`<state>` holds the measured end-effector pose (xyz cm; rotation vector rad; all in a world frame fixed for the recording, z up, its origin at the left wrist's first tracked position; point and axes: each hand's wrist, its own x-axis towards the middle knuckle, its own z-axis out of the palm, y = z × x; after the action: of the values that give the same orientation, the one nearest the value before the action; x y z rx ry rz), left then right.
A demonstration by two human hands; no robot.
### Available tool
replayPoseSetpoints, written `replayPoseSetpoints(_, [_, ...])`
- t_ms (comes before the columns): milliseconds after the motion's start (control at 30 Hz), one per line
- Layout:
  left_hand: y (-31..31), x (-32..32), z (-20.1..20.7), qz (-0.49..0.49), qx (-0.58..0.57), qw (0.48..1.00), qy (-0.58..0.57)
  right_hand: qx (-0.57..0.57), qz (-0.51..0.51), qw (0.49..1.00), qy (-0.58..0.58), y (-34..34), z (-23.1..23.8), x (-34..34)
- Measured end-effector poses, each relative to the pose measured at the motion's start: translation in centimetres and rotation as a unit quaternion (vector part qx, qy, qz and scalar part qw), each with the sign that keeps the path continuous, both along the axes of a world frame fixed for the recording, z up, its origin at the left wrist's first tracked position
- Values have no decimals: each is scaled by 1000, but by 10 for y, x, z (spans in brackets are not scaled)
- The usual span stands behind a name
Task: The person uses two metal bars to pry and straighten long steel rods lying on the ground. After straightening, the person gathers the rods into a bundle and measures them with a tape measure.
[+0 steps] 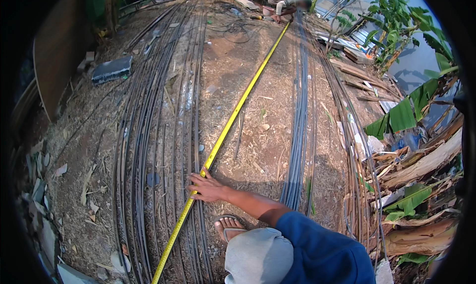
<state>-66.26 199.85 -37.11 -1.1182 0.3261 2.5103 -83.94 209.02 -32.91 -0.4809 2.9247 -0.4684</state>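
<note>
A long yellow measuring tape (pixel 237 113) runs over the ground from the lower left to a crouching person (pixel 282 2) at the far end, whose hand is low beside it. My right hand (pixel 208 189), with its arm in a blue sleeve, lies across the tape with spread fingers. Beneath it, thin dark metal rods (pixel 196 120) pass lengthwise. My bent knee in pale grey cloth (pixel 258 254) is close to the forearm, above a sandalled foot (pixel 230 227). My left hand does not show.
Dark rods (pixel 136 175) lie bundled at left, and bluish-grey bars (pixel 299 125) stretch along the right. A grey block (pixel 112 69) rests beyond the left rods. Banana leaves (pixel 404 114), cut trunks (pixel 424 239) and planks (pixel 364 75) line the right edge. Dry straw covers the soil.
</note>
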Motion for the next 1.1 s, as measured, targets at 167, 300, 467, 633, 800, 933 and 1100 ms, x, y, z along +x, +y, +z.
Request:
replayPoseSetpoints(167, [-78, -6, -22, 3, -82, 995, -56, -6, -4, 1000, -14, 2, 2, -2])
replayPoseSetpoints(300, [-269, -15, -55, -38, -312, 947, -70, 9, -9, 999, -30, 1, 8, -4])
replayPoseSetpoints(467, [-526, 8, -33, 0, -517, 843, -147, -30, -14, 999, -10, 2, 10, -1])
replayPoseSetpoints(633, [-639, 88, 16, 101, -536, 823, -161, -24, 3, 997, 67, -5, 8, -2])
replayPoseSetpoints(800, [-612, 103, 24, 233, -515, 815, -125, -28, 26, 999, 24, -16, 17, 1])
replayPoseSetpoints(933, [-592, 87, 49, 253, -508, 804, -177, 38, 75, 994, 73, -24, 31, 1])
replayPoseSetpoints(1100, [-586, 88, 68, 256, -488, 815, -178, 68, 60, 996, -7, -24, 44, 4])
